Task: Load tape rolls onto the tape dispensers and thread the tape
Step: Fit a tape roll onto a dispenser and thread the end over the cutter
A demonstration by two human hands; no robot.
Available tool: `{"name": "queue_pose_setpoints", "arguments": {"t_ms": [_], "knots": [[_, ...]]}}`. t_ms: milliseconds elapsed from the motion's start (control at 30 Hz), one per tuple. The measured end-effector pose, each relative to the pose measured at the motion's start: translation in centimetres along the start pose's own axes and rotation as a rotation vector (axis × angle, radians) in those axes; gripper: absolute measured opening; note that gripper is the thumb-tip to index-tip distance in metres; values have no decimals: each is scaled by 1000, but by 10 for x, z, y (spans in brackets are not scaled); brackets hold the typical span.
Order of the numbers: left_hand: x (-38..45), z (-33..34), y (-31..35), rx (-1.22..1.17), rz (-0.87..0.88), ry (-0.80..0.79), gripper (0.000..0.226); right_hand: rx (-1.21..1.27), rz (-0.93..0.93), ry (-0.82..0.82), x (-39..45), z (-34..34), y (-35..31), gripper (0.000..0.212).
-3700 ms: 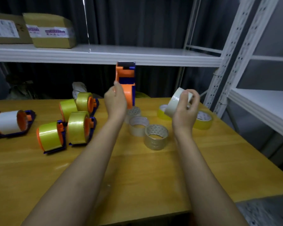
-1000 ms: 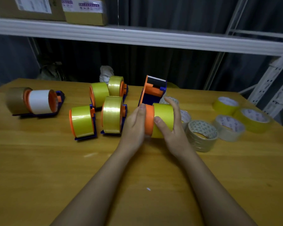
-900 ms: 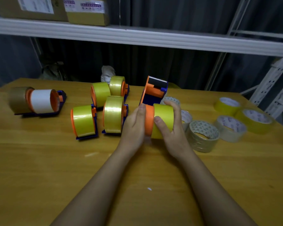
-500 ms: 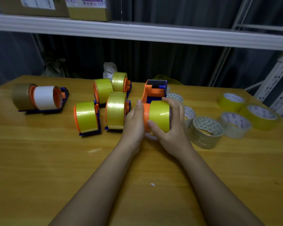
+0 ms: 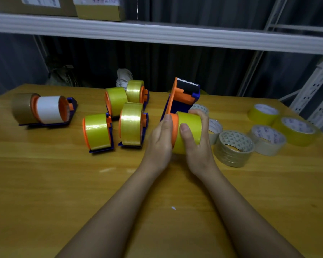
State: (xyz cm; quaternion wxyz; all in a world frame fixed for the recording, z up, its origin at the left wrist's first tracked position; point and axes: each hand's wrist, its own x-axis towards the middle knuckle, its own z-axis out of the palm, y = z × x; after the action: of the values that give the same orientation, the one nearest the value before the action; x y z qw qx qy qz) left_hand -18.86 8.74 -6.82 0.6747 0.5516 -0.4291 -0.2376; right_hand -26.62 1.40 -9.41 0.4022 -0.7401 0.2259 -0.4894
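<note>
Two bare forearms reach up the wooden worktop (image 5: 45,192) and meet at its middle. The right hand (image 5: 198,146) wraps a yellow tape roll (image 5: 189,127) — thumb on the near face, fingers (image 5: 203,118) curled over the top. The left hand (image 5: 159,140) lies flat against the orange side of the dispenser (image 5: 183,97) carrying that roll, its fingers straight and pressed together. The dispenser's toothed blade end tilts up and away. Just right of the hands sits a loose clear roll (image 5: 233,148), with more loose rolls (image 5: 280,131) beyond it. To the left stand four loaded dispensers (image 5: 117,116) in a cluster — farther left, another with a white roll (image 5: 48,109). Behind, a white shelf (image 5: 157,34) holds cardboard boxes (image 5: 99,8).
</note>
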Motion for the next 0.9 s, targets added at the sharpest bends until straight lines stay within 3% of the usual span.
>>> {"name": "queue_pose_setpoints", "arguments": {"t_ms": [100, 267, 367, 533, 600, 667, 700, 733, 800, 833, 900], "knots": [[0, -1, 3, -56, -77, 33, 35, -129, -87, 4, -1, -3, 1, 61], [7, -2, -1, -124, -133, 69, 45, -278, -168, -2, -2, -5, 6, 66], [5, 1, 1, -57, -72, 51, 53, -197, -132, 16, -1, 1, 1, 61], [-3, 2, 5, -56, -67, 39, 42, 40, -60, -52, -2, -8, -12, 44], [-11, 8, 20, -93, -32, -35, 40, 102, 44, -187, 1, 0, 43, 40], [-21, 17, 29, 2, -1, -113, 42, 92, 165, -103, 10, 5, 139, 60], [-22, 19, 30, 84, 17, -93, 42, 137, 185, -96, 9, 10, 151, 66], [-16, 16, 24, 103, 69, -72, 42, 208, 205, -57, 6, 2, 131, 60], [-8, 10, 10, 7, 105, -78, 39, 337, 243, -136, -1, -5, 34, 41], [-4, 2, -2, 75, 128, -57, 37, 344, 318, -101, 6, -4, 16, 38], [0, -1, -16, 200, 160, -70, 36, 304, 289, -131, 1, -15, -3, 40]]}}
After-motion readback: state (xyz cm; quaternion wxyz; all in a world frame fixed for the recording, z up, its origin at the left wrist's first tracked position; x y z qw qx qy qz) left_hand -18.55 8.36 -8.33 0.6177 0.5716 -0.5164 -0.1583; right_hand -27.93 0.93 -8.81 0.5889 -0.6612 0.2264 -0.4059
